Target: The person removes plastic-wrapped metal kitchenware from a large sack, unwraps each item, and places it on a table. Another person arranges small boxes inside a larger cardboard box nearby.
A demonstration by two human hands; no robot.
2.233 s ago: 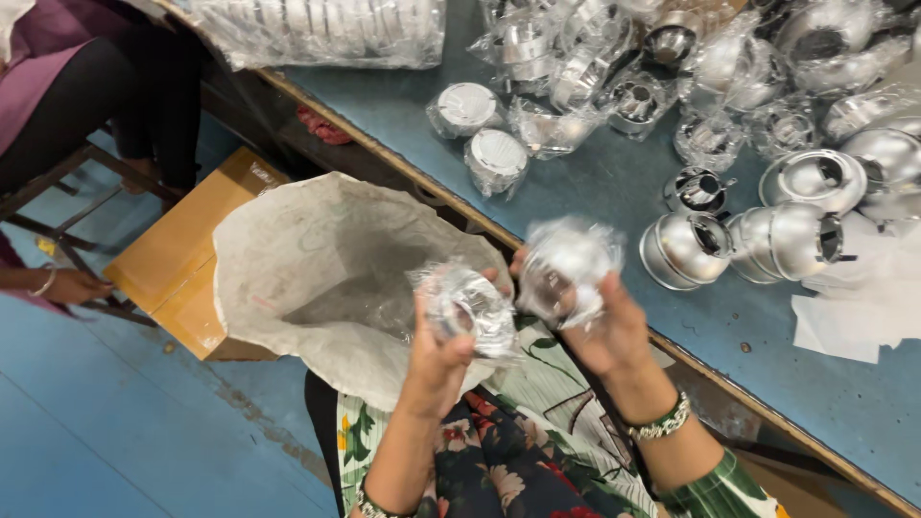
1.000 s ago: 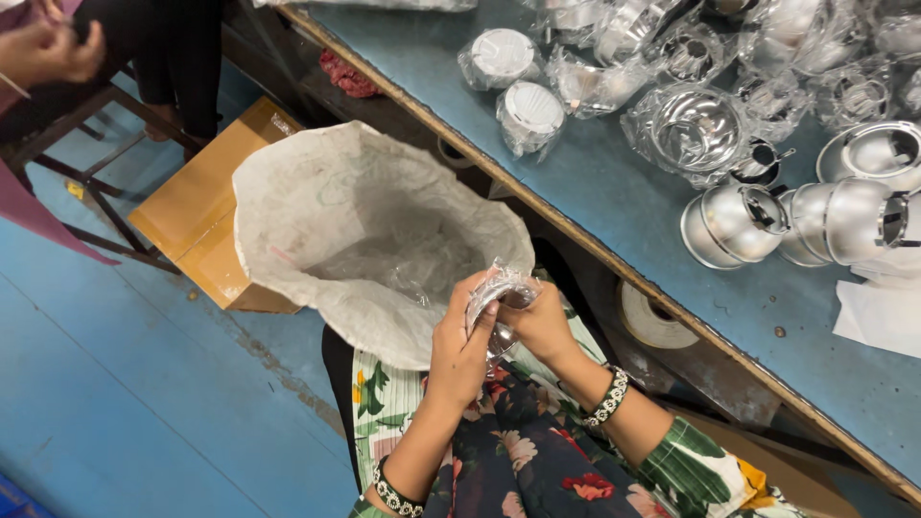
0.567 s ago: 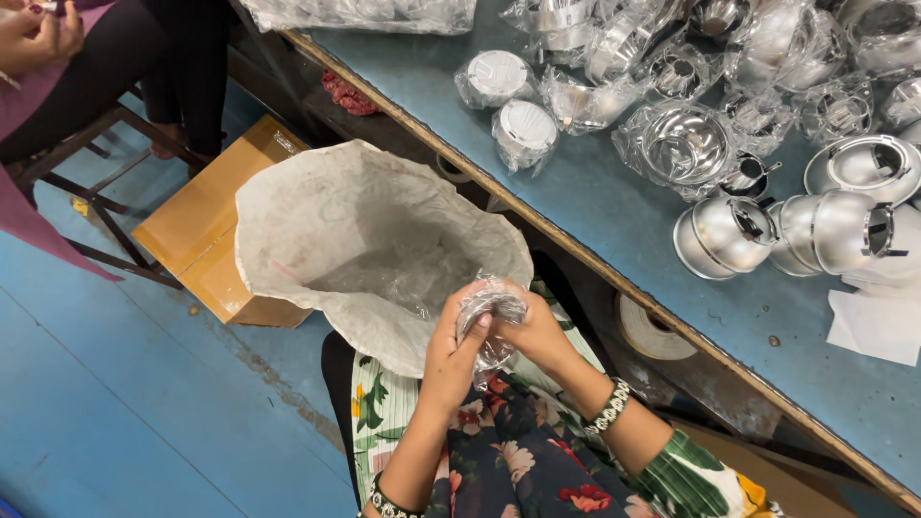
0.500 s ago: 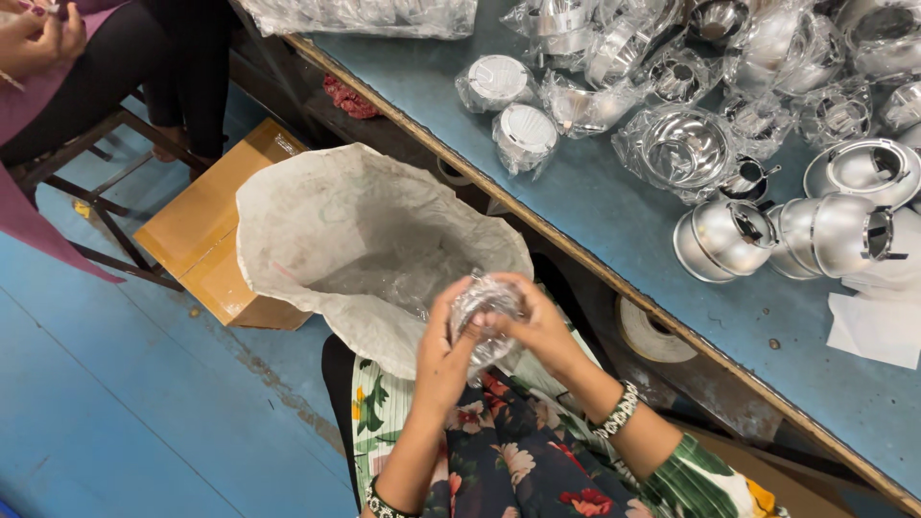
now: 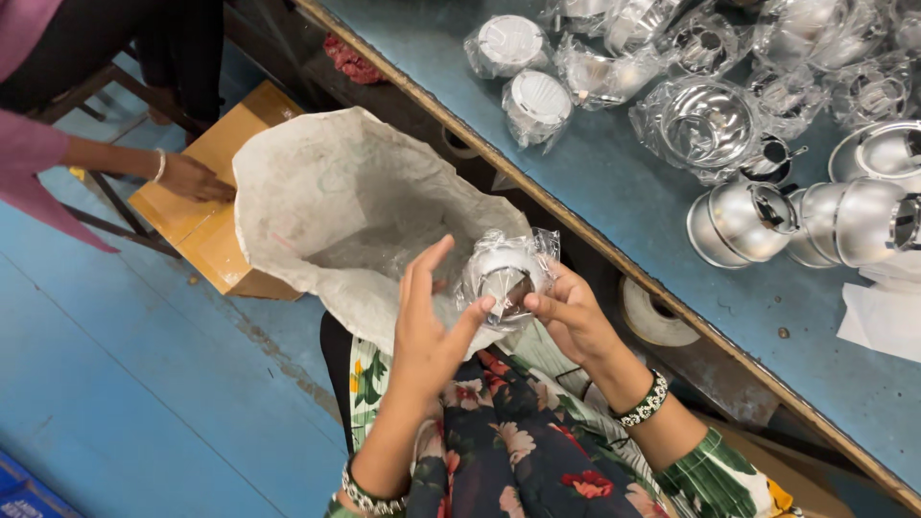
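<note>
1. Far left: a co-worker's hand (image 5: 192, 178) in a pink sleeve rests on a flat tan cardboard box (image 5: 206, 216) lying on the blue painted floor (image 5: 125, 384). Not the wearer's hand.
2. Just right of the box: a large white woven sack (image 5: 326, 206), mouth open and facing up, standing between the box and the wearer's lap. Crumpled clear plastic shows inside; what it wraps cannot be made out.
3. Left hand (image 5: 427, 331): fingers spread apart and pointing up, palm turned toward the item; the thumb tip touches the item's plastic wrap. Not clamped on it. Beaded bracelet on the wrist.
4. Centre: a small round shiny steel container in a clear plastic bag (image 5: 506, 278), held over the near rim of the sack, above the lap, well off the tabletop.
5. Right hand (image 5: 576, 321): closed on the wrapped container from the right and below, thumb and index finger pinching its front face. Black-and-white beaded bracelet on the wrist, green patterned sleeve further up.
6. Below both hands: lap in dark floral fabric.
7. Right of the hands: the blue tabletop (image 5: 614, 182) runs diagonally with a wood edge. A roll of pale tape (image 5: 655, 315) sits on a ledge under that edge.
8. On the tabletop, upper centre: two round steel lidded tins in clear bags (image 5: 523, 67), side by side near the edge.
9. Further right: a bagged steel bowl (image 5: 707, 125), then unwrapped polished steel pots (image 5: 806, 216) lying on their sides.
10. Far right edge: white paper sheets (image 5: 883, 317), just beside the pots.
</note>
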